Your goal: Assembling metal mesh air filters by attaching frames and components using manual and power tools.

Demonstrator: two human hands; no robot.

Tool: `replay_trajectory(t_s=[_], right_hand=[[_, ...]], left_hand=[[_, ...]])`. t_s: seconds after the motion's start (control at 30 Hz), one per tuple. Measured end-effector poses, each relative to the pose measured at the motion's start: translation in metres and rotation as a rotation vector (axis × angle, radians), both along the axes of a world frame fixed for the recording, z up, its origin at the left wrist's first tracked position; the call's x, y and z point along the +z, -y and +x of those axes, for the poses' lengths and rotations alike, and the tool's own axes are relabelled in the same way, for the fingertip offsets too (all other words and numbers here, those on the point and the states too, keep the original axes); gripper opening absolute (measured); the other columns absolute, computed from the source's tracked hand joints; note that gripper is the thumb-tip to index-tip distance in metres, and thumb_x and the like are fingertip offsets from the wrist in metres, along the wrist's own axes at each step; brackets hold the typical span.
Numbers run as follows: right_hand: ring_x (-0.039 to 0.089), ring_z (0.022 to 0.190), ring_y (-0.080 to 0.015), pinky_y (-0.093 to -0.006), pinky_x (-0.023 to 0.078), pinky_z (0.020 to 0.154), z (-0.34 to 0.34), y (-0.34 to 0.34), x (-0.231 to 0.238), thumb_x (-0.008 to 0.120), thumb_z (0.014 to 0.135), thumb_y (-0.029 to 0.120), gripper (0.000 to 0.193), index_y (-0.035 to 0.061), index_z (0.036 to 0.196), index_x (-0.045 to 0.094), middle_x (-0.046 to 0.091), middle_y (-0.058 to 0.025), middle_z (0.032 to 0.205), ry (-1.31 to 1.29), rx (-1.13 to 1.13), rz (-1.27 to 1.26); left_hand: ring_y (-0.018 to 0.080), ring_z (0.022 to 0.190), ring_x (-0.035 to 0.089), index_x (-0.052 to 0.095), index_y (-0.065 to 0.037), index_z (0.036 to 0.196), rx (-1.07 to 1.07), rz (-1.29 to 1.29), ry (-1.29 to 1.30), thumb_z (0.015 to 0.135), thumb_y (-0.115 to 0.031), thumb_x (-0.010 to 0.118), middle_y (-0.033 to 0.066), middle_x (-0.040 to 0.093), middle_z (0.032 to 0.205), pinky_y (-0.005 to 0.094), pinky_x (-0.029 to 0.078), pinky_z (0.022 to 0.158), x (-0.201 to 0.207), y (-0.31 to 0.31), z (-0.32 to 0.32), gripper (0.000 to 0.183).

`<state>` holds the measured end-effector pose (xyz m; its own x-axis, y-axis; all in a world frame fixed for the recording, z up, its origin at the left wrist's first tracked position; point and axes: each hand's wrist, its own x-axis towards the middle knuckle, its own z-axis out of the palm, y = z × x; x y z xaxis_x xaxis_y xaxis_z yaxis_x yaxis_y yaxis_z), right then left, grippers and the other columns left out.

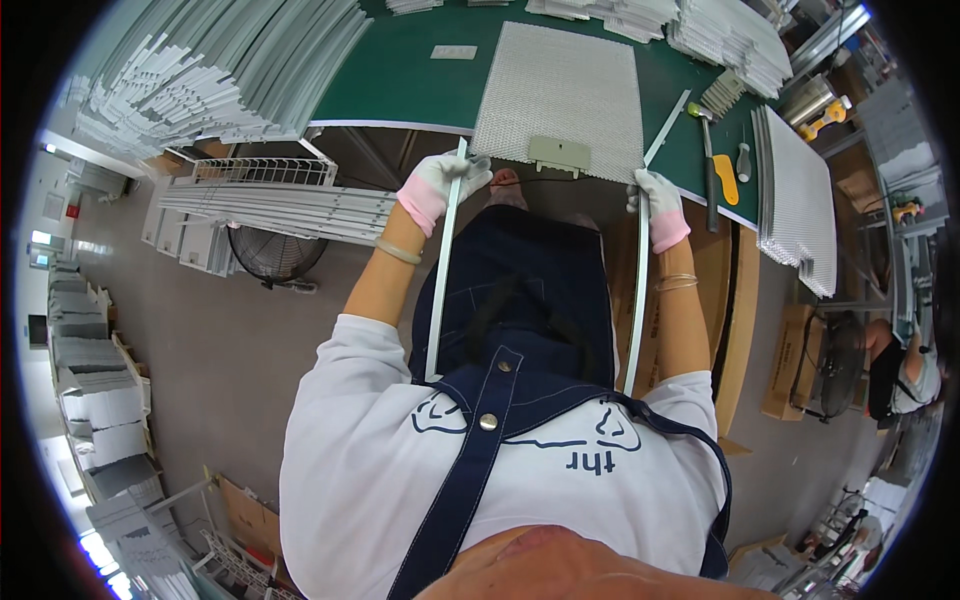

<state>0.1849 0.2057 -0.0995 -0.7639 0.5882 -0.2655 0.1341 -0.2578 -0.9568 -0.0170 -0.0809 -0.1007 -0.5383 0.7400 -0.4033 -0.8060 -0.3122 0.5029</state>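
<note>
In my gloved left hand (pixel 437 185) is a long thin metal strip (pixel 446 265), held near its upper end and pointing down toward my apron. Opposite it, my gloved right hand (pixel 660 205) grips a second metal strip (pixel 637 290) that also runs down beside the apron. A further length of strip (pixel 668 128) slants over the table from that hand; I cannot tell whether the two are joined. Between the hands a silvery mesh panel (pixel 560 85) lies on the green table (pixel 410 80), overhanging its near edge. A grey-green plate-like piece (pixel 560 155) sits at the panel's near edge.
On the right lie a hammer (pixel 709 160), a yellow-handled tool (pixel 725 180), a screwdriver (pixel 743 155) and stacked mesh panels (pixel 795 195). Bundled strips (pixel 240 60) fill the table's left. A floor fan (pixel 280 250) stands below. Another person (pixel 905 375) is at far right.
</note>
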Motion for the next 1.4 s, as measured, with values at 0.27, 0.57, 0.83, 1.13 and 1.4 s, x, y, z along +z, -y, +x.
replay_trajectory(t_s=[0.27, 0.57, 0.83, 1.13, 1.4], right_hand=[[0.051, 0.056, -0.01, -0.0237, 0.046, 0.049, 0.0, 0.003, 0.003, 0.058, 0.087, 0.022, 0.022, 0.002, 0.093, 0.052, 0.055, -0.0043, 0.07, 0.024, -0.018, -0.011], [0.051, 0.055, -0.0104, -0.0239, 0.045, 0.049, 0.001, 0.007, 0.009, 0.057, 0.087, 0.021, 0.019, 0.0033, 0.091, 0.052, 0.055, -0.004, 0.07, 0.037, -0.043, 0.007], [0.05, 0.055, -0.0104, -0.024, 0.045, 0.048, 0.001, 0.006, 0.006, 0.057, 0.087, 0.021, 0.019, 0.0036, 0.09, 0.052, 0.055, -0.0044, 0.069, 0.029, -0.055, -0.013], [0.051, 0.054, -0.01, -0.0235, 0.045, 0.048, 0.001, 0.006, 0.006, 0.057, 0.088, 0.022, 0.019, 0.0036, 0.09, 0.052, 0.055, -0.0038, 0.069, 0.023, -0.055, -0.007], [0.051, 0.054, -0.0094, -0.0232, 0.046, 0.047, 0.002, 0.005, 0.004, 0.057, 0.088, 0.022, 0.02, 0.0033, 0.091, 0.052, 0.055, -0.0037, 0.069, 0.032, -0.056, -0.011]], left_hand=[[0.0067, 0.05, 0.049, 0.057, -0.004, 0.087, -0.002, -0.532, -0.531, 0.085, -0.022, 0.064, 0.0024, 0.058, 0.069, 0.0214, 0.045, 0.045, 0.014, -0.025, 0.0, 0.02], [0.0058, 0.045, 0.043, 0.054, -0.005, 0.079, -0.005, -0.445, -0.424, 0.085, -0.021, 0.064, 0.0006, 0.052, 0.063, 0.0216, 0.038, 0.04, 0.016, -0.024, -0.001, 0.021], [0.0147, 0.07, 0.059, 0.054, 0.001, 0.101, 0.01, -0.373, -0.434, 0.087, -0.023, 0.062, 0.0107, 0.061, 0.091, 0.0278, 0.053, 0.061, 0.011, -0.025, 0.002, 0.029], [0.0162, 0.061, 0.06, 0.055, 0.003, 0.092, -0.09, -0.57, -0.599, 0.088, -0.021, 0.058, 0.0092, 0.061, 0.079, 0.0285, 0.053, 0.055, 0.003, -0.03, -0.012, 0.024], [0.0111, 0.054, 0.052, 0.054, -0.003, 0.087, -0.097, -0.594, -0.605, 0.088, -0.022, 0.054, 0.0045, 0.056, 0.071, 0.0252, 0.047, 0.049, 0.017, -0.035, -0.004, 0.019]])
